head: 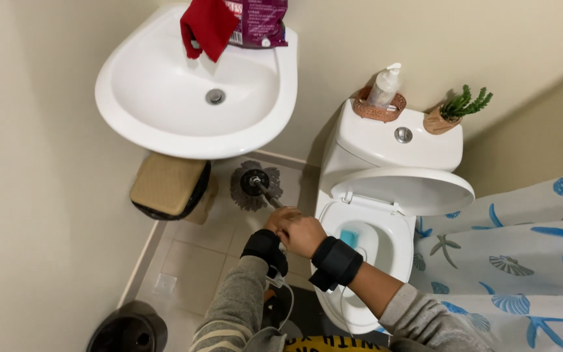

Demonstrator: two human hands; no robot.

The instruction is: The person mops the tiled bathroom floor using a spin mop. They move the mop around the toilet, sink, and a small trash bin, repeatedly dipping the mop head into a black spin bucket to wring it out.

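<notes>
Cream walls close in on this narrow bathroom, with pale floor tiles (197, 261) below us. Our left hand (280, 218) and right hand (304, 236) sit pressed together, fingers of both clenched round the handle of a toilet brush (253, 184), whose dark bristled head hangs over the floor between the white sink (131, 111) and the toilet (360, 261). Black bands wrap both our wrists. The seat and lid are up, and a blue block shows in the bowl. We judge that a wet brush head held over the tiles could drip there, and a wide swing in so tight a corner might knock the tan bin (167, 186) just beside it, or the sink's underside.
</notes>
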